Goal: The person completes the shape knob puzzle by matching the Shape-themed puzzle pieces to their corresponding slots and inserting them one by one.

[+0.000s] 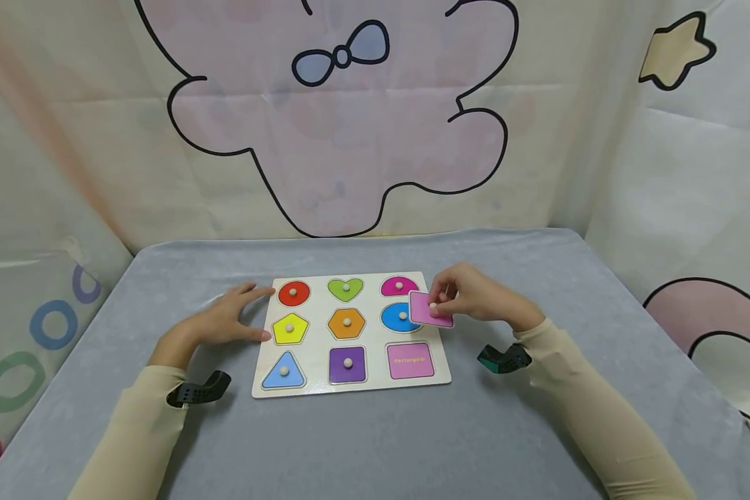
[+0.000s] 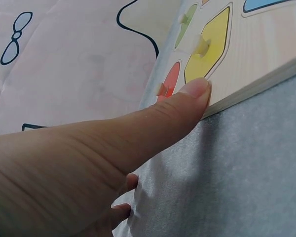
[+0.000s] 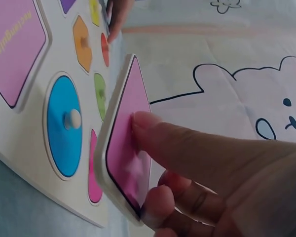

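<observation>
A wooden shape puzzle board (image 1: 375,344) lies on the cloth-covered table. My right hand (image 1: 475,295) pinches a pink rectangle puzzle piece (image 1: 426,311) by its middle, tilted above the board's right edge and partly over the blue oval (image 1: 396,317). The right wrist view shows thumb and fingers on the face of that piece (image 3: 130,138). At the lower right of the board, the rectangle recess (image 1: 410,360) shows its printed word. My left hand (image 1: 228,319) rests at the board's left edge, fingers spread, its thumb touching the edge beside the yellow pentagon (image 1: 290,328).
Knobbed pieces fill the other recesses, among them a red circle (image 1: 294,293), a green heart (image 1: 345,289), an orange hexagon (image 1: 346,323), a purple square (image 1: 347,364) and a blue triangle (image 1: 284,371). A printed curtain (image 1: 350,139) hangs behind the grey table (image 1: 350,444).
</observation>
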Motion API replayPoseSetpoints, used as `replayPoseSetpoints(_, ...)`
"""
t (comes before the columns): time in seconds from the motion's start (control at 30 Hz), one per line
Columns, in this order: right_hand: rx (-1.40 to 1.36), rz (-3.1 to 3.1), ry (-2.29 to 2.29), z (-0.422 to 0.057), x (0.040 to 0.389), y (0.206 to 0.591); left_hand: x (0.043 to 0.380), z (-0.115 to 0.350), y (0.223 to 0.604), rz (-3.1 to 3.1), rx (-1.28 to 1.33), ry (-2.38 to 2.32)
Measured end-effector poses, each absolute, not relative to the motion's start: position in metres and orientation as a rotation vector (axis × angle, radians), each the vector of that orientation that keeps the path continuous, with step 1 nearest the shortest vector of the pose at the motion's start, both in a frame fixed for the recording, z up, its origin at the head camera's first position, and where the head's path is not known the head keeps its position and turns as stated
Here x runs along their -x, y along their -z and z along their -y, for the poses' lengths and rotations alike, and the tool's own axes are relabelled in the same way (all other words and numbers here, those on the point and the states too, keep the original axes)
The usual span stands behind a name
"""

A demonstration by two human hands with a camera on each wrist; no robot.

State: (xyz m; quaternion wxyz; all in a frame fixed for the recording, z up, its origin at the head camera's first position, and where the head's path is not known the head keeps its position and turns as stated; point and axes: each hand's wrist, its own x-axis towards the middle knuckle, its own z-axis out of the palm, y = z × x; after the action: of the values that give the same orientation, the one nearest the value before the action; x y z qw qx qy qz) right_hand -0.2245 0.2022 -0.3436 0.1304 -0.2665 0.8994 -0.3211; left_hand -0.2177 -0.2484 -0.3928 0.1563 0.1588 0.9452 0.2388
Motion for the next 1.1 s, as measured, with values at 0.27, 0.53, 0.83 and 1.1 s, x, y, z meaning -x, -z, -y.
replayPoseSetpoints(0.27,0.819,-2.545,0.936,-0.192,0.222,0.349,0.218,0.248,0.391,-2.705,-0.45,-0.679)
replayPoseSetpoints(0.53,0.85,-2.518,0.923,-0.187,0.219,0.351,0.219,0.249,0.391,-2.701,-0.441,-0.667)
replayPoseSetpoints(0.83,0.846,-2.508,0.894,-0.18,0.214,0.351,0.22,0.248,0.393,-2.698,-0.433,-0.668)
replayPoseSetpoints(1.1,0.902,-2.509,0.863,-0.177,0.212,0.358,0.22,0.249,0.395,-2.697,-0.438,-0.676)
